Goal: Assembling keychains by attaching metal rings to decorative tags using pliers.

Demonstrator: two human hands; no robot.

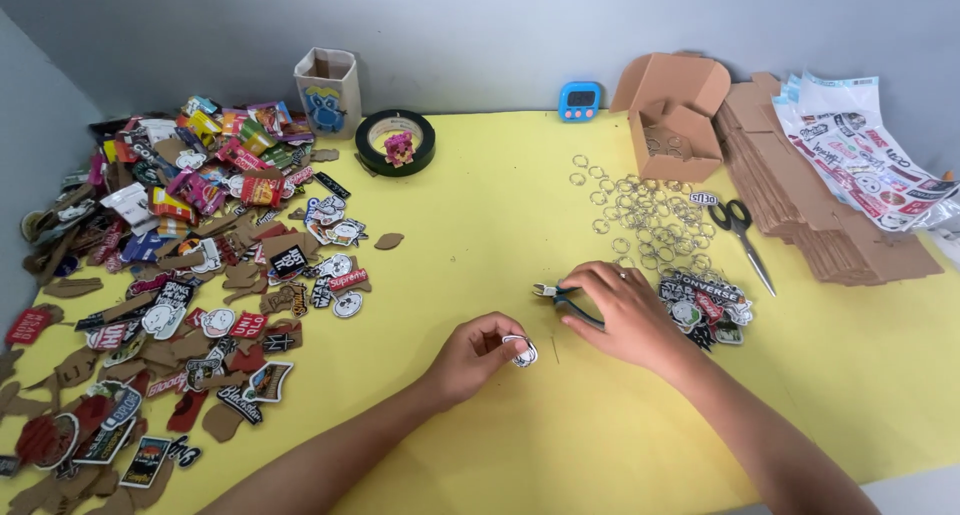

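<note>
Yellow table (480, 205), pliers (560, 297) half-hidden under right hand (625, 310)

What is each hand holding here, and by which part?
Left hand pinches a small white charm by its edge; right hand wraps the blue handles of small pliers.

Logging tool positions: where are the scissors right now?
In the head view, the scissors lie flat on the yellow table at right, apart from both hands, between the pile of metal rings and the stack of flat cardboard, just beyond the right hand.
</note>
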